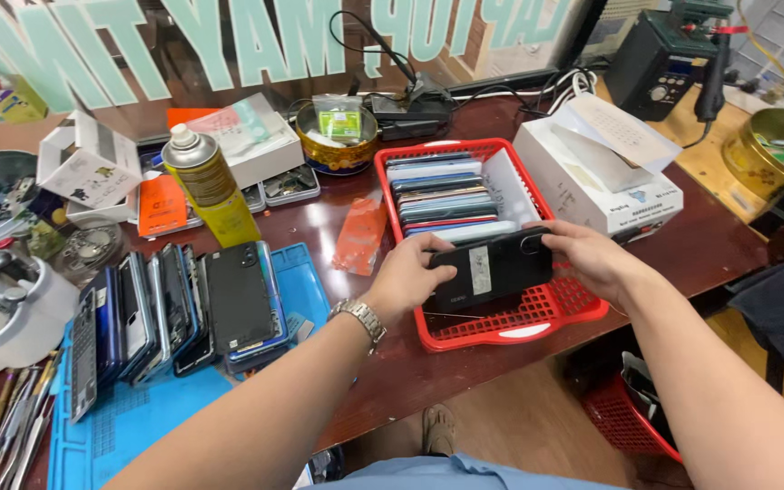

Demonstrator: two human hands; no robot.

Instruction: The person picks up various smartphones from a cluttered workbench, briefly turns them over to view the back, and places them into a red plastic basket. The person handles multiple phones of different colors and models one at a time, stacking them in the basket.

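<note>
A black phone (494, 268) with a pale sticker on its back is held flat between both hands, just above the near part of a red plastic basket (510, 327). My left hand (407, 277) grips its left end; a metal watch sits on that wrist. My right hand (592, 259) grips its right end. Inside the basket, behind the held phone, several phones (442, 195) stand on edge in a row.
A fanned row of phones (174, 313) lies on a blue mat (147, 417) at left, beside a yellow spray can (206, 186). White boxes (601, 177), an orange packet (360, 236), a round tin (338, 145) and hand tools (11, 422) crowd the dark red table. A second red basket (623, 413) sits below the table edge.
</note>
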